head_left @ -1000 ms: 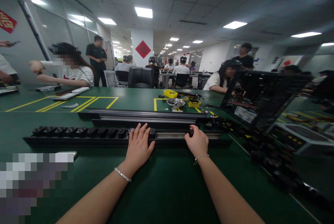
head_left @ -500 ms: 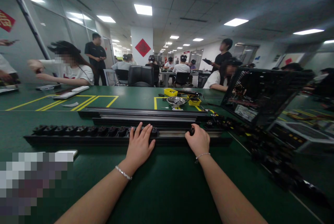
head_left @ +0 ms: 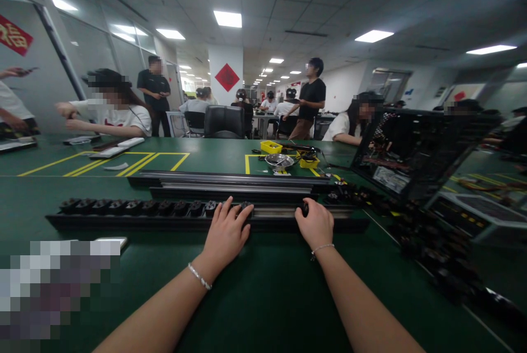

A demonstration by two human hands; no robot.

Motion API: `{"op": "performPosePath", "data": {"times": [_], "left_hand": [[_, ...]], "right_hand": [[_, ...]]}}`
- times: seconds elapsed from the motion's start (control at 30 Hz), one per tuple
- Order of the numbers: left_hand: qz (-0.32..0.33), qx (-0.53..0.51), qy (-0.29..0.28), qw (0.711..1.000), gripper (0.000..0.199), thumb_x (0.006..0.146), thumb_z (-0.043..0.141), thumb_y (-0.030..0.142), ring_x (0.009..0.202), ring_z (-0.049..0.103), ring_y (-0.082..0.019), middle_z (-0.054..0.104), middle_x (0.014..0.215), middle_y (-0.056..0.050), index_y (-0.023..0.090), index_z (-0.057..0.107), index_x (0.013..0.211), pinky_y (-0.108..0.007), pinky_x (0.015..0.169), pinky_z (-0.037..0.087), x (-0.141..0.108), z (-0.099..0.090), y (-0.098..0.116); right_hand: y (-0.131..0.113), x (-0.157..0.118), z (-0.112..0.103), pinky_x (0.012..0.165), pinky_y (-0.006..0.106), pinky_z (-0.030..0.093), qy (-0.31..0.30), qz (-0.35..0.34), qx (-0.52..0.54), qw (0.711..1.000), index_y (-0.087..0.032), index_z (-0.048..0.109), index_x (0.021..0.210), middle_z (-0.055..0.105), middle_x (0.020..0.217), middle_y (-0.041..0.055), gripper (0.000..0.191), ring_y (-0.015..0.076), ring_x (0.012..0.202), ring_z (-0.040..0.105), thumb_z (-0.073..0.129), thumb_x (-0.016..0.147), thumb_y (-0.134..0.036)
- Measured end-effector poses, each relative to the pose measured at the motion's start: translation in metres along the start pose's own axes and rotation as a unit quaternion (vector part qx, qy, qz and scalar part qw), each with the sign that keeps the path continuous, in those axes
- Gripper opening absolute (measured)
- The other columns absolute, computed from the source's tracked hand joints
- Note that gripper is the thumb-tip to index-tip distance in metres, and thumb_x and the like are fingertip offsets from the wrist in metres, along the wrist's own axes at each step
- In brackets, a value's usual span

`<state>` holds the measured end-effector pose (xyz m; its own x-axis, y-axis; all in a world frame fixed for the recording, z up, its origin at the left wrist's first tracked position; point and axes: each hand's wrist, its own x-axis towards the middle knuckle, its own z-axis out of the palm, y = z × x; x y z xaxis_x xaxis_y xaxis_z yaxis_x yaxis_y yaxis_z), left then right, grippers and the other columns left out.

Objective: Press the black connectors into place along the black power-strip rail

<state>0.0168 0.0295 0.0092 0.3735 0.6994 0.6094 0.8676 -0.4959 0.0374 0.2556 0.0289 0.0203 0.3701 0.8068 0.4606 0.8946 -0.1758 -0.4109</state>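
A long black rail lies across the green table, with a row of black modules seated in its left and middle part. My left hand rests on the modules at the right end of that row, its fingers spread. Farther right, my right hand is at the rail with thumb and fingers closed on a small black module. Between the hands the rail's pale channel shows bare. Two more dark rails lie just behind this one.
Loose black modules are heaped at the right, beside an open computer case and a metal-sided unit. A metal bowl and a yellow tray stand behind the rails. People sit across the table.
The whole view has shifted slightly, and both hands keep about the same places on the rail. A standing person in the background has moved left.
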Motion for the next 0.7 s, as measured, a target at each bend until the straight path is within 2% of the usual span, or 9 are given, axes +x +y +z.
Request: {"op": "performPosePath", "data": {"times": [0.13,0.3,0.7], "left_hand": [[0.008,0.010,-0.001,1.000,0.043,0.085,0.049,0.031,0.133,0.034,-0.030,0.061,0.120,-0.007,0.033,0.051,0.127,-0.051,0.107,0.030,-0.0005,0.0001,0.0003],[0.011,0.013,-0.002,1.000,0.043,0.085,0.049,0.031,0.133,0.033,-0.031,0.060,0.120,-0.006,0.036,0.051,0.127,-0.053,0.106,0.030,-0.0012,0.0003,0.0003],[0.012,0.010,0.006,1.000,0.039,0.082,0.053,0.028,0.133,0.033,-0.030,0.060,0.120,-0.006,0.037,0.057,0.120,-0.052,0.107,0.029,-0.0020,-0.0010,0.0009]], "right_hand": [[0.0010,0.0005,0.0008,0.098,0.038,0.028,-0.005,-0.001,0.001,1.000,-0.019,0.061,0.109,0.064,0.110,0.0084,0.035,0.0231,0.114,0.049,0.045,0.080,-0.030],[0.0022,0.0017,0.0036,0.099,0.039,0.027,0.023,0.013,-0.015,1.000,-0.018,0.057,0.113,0.063,0.110,0.0087,0.039,0.0240,0.113,0.048,0.048,0.077,-0.031],[0.0033,0.0031,0.0002,0.100,0.039,0.026,0.013,0.043,-0.014,0.999,-0.018,0.054,0.115,0.064,0.106,0.0080,0.041,0.0232,0.106,0.053,0.046,0.077,-0.029]]}}
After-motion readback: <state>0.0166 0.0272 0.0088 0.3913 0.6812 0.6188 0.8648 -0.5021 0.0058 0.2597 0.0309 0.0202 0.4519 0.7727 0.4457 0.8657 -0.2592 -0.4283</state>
